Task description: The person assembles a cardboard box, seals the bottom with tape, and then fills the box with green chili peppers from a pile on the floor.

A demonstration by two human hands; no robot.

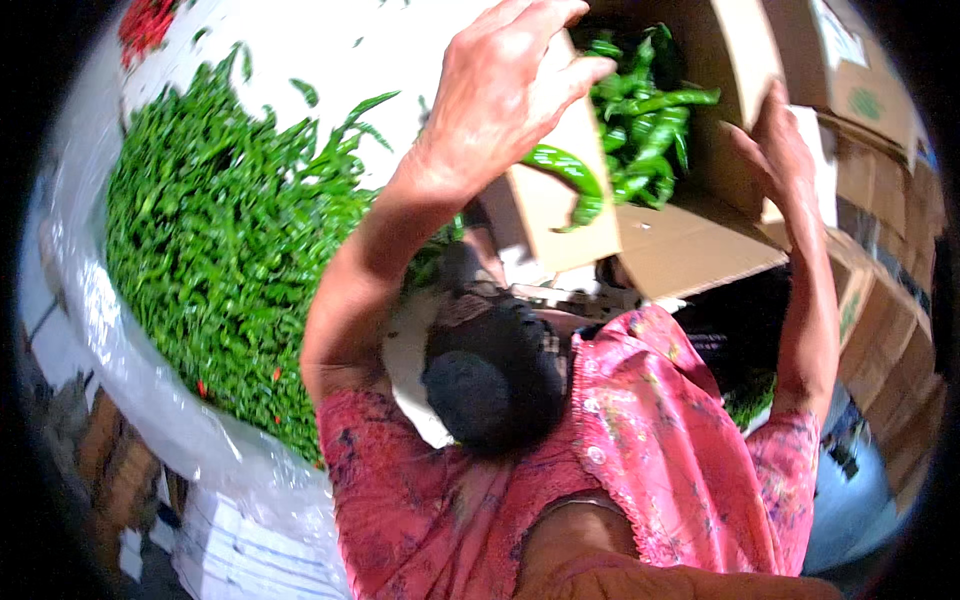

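Note:
My left hand (510,90) reaches over the left flap of an open cardboard box (701,259), fingers spread, with nothing seen in its grasp. A curved green chili pepper (574,176) lies on that flap below the wrist. Inside the box are more long green peppers (649,127). My right hand (784,146) is against the box's right side, thumb and finger apart; whether it grips the cardboard is unclear. A large heap of green peppers (217,247) spreads over a white surface (337,45) to the left of my left arm.
Clear plastic sheeting (112,315) borders the pepper heap. Red peppers (144,30) lie at the far upper left. Cardboard boxes (885,315) are stacked along the right. A dark rounded object (495,375) is in front of my pink patterned shirt.

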